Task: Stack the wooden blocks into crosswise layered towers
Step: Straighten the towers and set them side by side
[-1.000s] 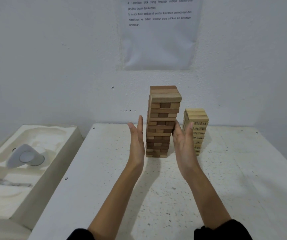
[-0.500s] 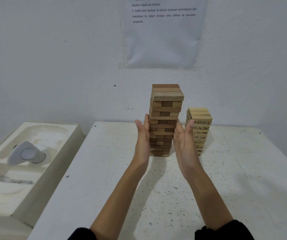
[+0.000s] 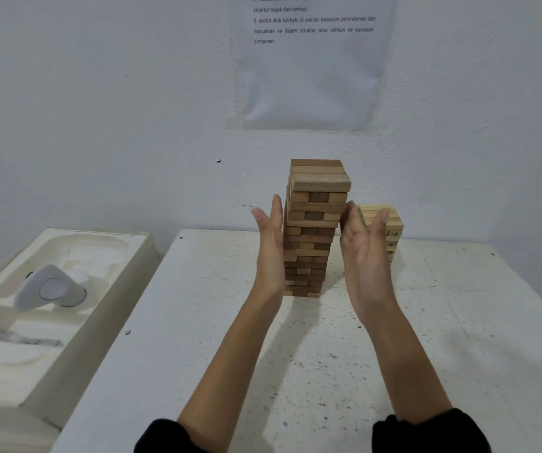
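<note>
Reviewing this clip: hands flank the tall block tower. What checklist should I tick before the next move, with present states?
1. The left hand and right hand are empty, fingers straight: ok.
2. The tall tower stands on the table: ok.
3. Its sides are flush: not ok, block ends step unevenly along the right edge.
4. The left hand touches it: cannot tell, it overlaps the edge.
5. The right hand touches it: cannot tell, blurred.
6. The small pale tower is upright, partly behind the right hand: ok.

white table (image 3: 197, 371), wall notice (image 3: 312, 70), foam tray (image 3: 77, 328)
</note>
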`<state>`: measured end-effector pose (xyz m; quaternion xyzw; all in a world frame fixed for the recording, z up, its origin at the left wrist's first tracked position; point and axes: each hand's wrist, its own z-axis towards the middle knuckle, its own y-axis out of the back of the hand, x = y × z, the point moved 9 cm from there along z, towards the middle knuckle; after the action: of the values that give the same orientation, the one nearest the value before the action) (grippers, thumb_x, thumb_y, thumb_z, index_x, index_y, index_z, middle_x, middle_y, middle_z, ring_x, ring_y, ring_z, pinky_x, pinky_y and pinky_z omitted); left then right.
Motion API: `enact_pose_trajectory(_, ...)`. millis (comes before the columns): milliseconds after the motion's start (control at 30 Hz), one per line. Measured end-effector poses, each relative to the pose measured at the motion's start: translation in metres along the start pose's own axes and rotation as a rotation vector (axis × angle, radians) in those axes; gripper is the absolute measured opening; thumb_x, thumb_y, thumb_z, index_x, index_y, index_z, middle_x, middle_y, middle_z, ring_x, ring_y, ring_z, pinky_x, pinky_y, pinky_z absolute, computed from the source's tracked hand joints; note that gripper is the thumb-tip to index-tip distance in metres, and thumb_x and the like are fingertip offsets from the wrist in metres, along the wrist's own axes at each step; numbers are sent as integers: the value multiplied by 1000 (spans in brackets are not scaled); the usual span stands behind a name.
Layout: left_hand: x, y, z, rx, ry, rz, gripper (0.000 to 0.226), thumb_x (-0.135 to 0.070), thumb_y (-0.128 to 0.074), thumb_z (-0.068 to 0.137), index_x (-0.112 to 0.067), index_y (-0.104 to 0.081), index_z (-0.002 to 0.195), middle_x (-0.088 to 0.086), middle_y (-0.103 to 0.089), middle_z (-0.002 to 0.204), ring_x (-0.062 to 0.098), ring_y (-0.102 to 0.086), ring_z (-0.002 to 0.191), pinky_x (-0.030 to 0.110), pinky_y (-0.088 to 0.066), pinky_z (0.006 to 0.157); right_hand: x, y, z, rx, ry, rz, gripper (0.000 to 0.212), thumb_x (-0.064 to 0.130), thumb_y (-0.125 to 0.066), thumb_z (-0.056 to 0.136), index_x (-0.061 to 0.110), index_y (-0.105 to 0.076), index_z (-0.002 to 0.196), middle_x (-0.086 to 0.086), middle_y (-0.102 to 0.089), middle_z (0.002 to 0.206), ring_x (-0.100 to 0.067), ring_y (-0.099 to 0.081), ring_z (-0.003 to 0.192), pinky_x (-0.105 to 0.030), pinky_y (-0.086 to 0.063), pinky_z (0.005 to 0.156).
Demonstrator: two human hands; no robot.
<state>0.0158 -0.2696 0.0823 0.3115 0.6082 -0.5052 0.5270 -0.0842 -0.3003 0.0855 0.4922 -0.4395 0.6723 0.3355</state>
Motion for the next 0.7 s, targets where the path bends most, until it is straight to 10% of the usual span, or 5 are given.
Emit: enact_pose_trajectory(700,4,-6,9,59,54,-104,71,-66,1,90,-34,-17,150,-6,-26,154,12,-22,142,30,-21,105,0,-14,10,83,44,-9,84,69,-10,78,24,-28,147,9,-40,146,-2,-34,134,-20,-29,104)
